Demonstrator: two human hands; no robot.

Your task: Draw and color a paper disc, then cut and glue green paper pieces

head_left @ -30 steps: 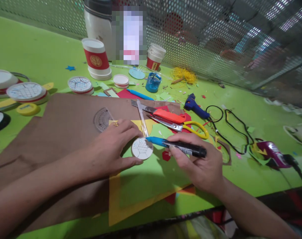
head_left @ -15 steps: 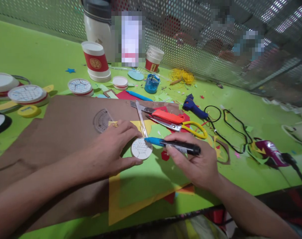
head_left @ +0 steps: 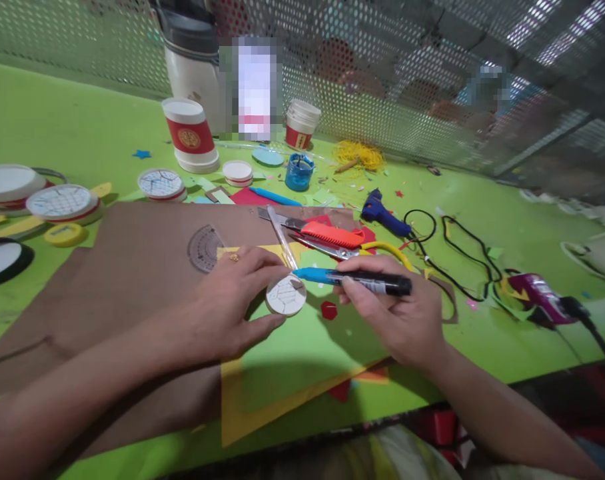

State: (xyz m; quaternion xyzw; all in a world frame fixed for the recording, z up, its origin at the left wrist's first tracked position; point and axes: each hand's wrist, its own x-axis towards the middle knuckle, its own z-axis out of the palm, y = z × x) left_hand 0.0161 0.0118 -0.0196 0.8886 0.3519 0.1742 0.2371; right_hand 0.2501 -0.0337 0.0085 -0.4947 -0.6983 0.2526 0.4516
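Observation:
A small white round disc [head_left: 285, 297], drawn with dark polygon lines like a football and some blue marks, lies over the green paper. My left hand [head_left: 247, 293] grips it, fingers at its upper left edge and thumb along the lower edge. In my right hand [head_left: 397, 310] is a blue-and-black marker [head_left: 357, 280], held almost level. Its tip is at the disc's upper rim; I cannot tell whether it touches. Just behind the disc lie a clear-barrelled pen [head_left: 281, 233], an orange utility knife [head_left: 332, 233] and yellow-handled scissors [head_left: 387, 252].
Brown cardboard [head_left: 147, 267] with a clear protractor [head_left: 205, 248] covers the left. Patterned white lids [head_left: 65, 202] stand beyond it. Farther back are a red-and-white cup [head_left: 190, 137] and a blue jar [head_left: 299, 173]. A blue glue gun [head_left: 382, 213] and its cord lie right.
My right hand and the marker have shifted slightly right, the tip now nearer the disc's top edge. The left hand stays on the disc. The whole view has tilted a little.

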